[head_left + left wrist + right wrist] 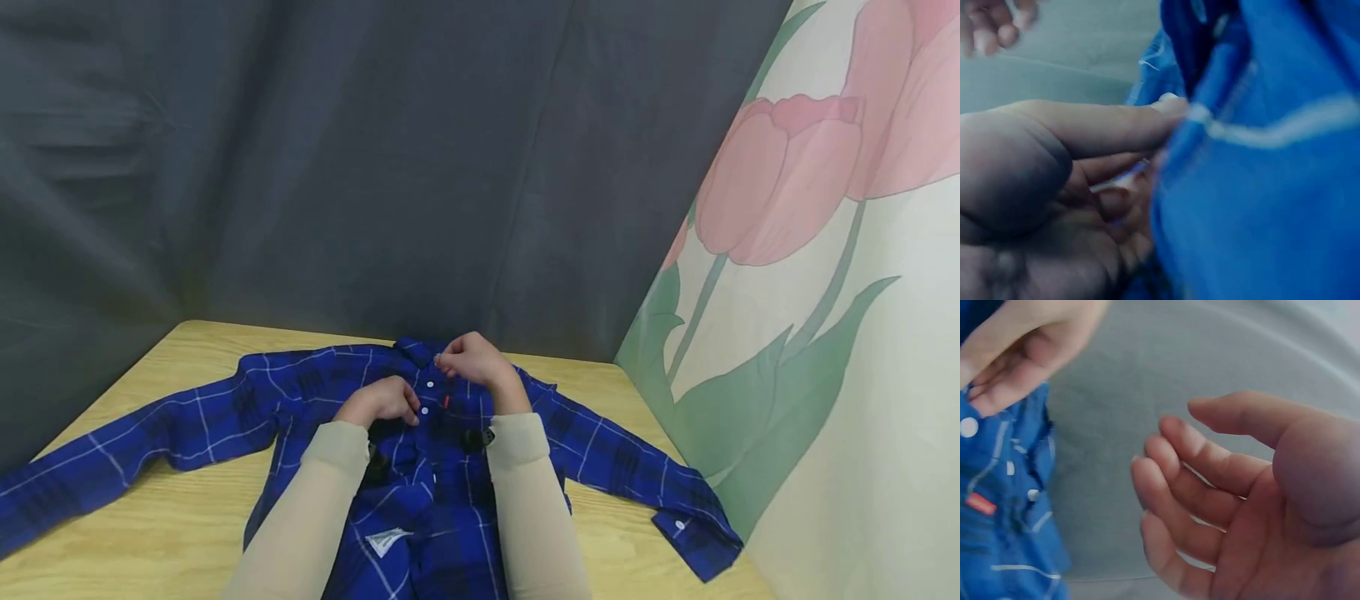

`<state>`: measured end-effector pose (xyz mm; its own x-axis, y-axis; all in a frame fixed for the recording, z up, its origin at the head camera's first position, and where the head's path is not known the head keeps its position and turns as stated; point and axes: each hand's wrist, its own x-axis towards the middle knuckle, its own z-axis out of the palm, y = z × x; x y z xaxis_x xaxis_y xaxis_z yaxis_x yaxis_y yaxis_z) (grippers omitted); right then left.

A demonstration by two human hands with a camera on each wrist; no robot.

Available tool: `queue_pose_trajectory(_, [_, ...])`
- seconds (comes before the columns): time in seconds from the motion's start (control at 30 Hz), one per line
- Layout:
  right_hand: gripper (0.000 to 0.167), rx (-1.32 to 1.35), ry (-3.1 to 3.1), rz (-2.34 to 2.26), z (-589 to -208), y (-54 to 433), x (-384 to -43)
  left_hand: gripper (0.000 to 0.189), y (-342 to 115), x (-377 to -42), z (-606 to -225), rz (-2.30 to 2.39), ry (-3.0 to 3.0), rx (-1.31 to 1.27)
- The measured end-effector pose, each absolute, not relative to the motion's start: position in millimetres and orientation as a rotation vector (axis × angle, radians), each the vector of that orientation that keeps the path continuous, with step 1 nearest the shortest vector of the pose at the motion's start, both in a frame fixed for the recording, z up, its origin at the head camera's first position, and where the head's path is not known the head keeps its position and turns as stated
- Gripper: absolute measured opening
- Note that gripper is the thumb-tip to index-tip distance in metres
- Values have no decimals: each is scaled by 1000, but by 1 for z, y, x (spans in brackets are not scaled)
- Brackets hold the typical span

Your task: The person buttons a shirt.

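Note:
A blue plaid shirt [315, 383] with white lines and small white buttons [431, 384] lies spread on the table, sleeves out to both sides. My left hand [386, 400] is at the button front, and in the left wrist view its thumb [1110, 128] and curled fingers pinch a fold of the cloth [1260, 200]. My right hand [474, 360] hovers near the collar [415, 350]. Seen in the right wrist view, the right hand [1210, 500] has loosely bent fingers with nothing between them, beside the shirt [1007, 550].
The wooden table [210, 517] shows around the shirt. A dark curtain [375, 167] hangs behind it, and a wall with painted tulips [795, 183] rises on the right. The shirt's right-side cuff [697, 542] lies near the table's right edge. A small red tag [447, 402] marks the shirt front.

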<state>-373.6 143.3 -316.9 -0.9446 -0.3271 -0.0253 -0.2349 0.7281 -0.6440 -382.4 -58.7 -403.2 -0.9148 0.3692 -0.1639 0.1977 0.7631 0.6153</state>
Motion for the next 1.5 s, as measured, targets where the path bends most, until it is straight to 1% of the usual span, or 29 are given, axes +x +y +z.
queue_pose_trajectory(0.1, [27, -457, 2844, -936, -300, 144, -374, 25, -63, -388, -408, 917, 2656, 482])
queue_pose_trajectory(0.27, [30, -478, 2914, -840, -281, 146, -379, 52, -72, -397, -406, 782, 2674, 658])
queue_pose_trajectory(0.33, [30, -459, 2927, -807, -282, 148, -378, 58, -73, -394, -401, 736, 2680, 697])
queue_pose_trajectory(0.4, [29, -438, 2937, -773, -288, 149, -374, 56, -75, -387, -393, 728, 2695, 673])
queue_pose_trajectory(0.5, [32, -429, 2931, -734, -304, 146, -367, 43, -79, -368, -373, 752, 2731, 556])
queue_pose_trajectory(0.63, [38, -477, 2928, -692, -328, 136, -361, 28, -82, -349, -354, 692, 2782, 477])
queue_pose_trajectory(0.77, [37, -505, 2966, -590, -351, 123, -359, 17, -76, -348, -360, 698, 2800, 465])
queue_pose_trajectory(0.9, [36, -429, 3028, -413, -371, 109, -359, 9, -68, -358, -376, 704, 2814, 475])
queue_pose_trajectory(0.93, [36, -398, 3039, -379, -377, 106, -359, 8, -68, -365, -385, 683, 2824, 486])
queue_pose_trajectory(0.97, [39, -367, 3042, -343, -382, 103, -361, 9, -68, -367, -387, 658, 2825, 486])
queue_pose_trajectory(1.03, [51, -309, 3021, -296, -392, 98, -366, 13, -68, -368, -389, 624, 2808, 465])
queue_pose_trajectory(1.1, [59, -301, 3016, -239, -409, 98, -381, 16, -69, -367, -390, 606, 2794, 452])
queue_pose_trajectory(1.13, [57, -308, 3008, -237, -421, 101, -392, 17, -69, -366, -390, 604, 2796, 459])
queue_pose_trajectory(1.17, [50, -327, 2992, -241, -432, 105, -405, 16, -70, -366, -392, 631, 2788, 482])
queue_pose_trajectory(1.23, [31, -401, 2971, -266, -449, 118, -427, 13, -69, -364, -394, 669, 2786, 509])
queue_pose_trajectory(1.27, [26, -417, 2955, -286, -446, 123, -428, 11, -67, -364, -395, 686, 2789, 529])
queue_pose_trajectory(1.3, [23, -418, 2921, -331, -434, 127, -421, 8, -65, -365, -397, 705, 2791, 550])
queue_pose_trajectory(1.33, [24, -435, 2898, -373, -424, 133, -415, 6, -62, -365, -399, 722, 2792, 584])
queue_pose_trajectory(1.37, [23, -441, 2869, -410, -408, 137, -404, 7, -59, -365, -401, 736, 2789, 612])
queue_pose_trajectory(1.43, [19, -415, 2817, -489, -377, 143, -379, 16, -52, -358, -396, 742, 2779, 636])
queue_pose_trajectory(1.47, [16, -395, 2797, -522, -364, 143, -368, 18, -49, -358, -399, 742, 2780, 660])
queue_pose_trajectory(1.5, [15, -392, 2777, -550, -360, 146, -365, 19, -47, -357, -401, 739, 2781, 681])
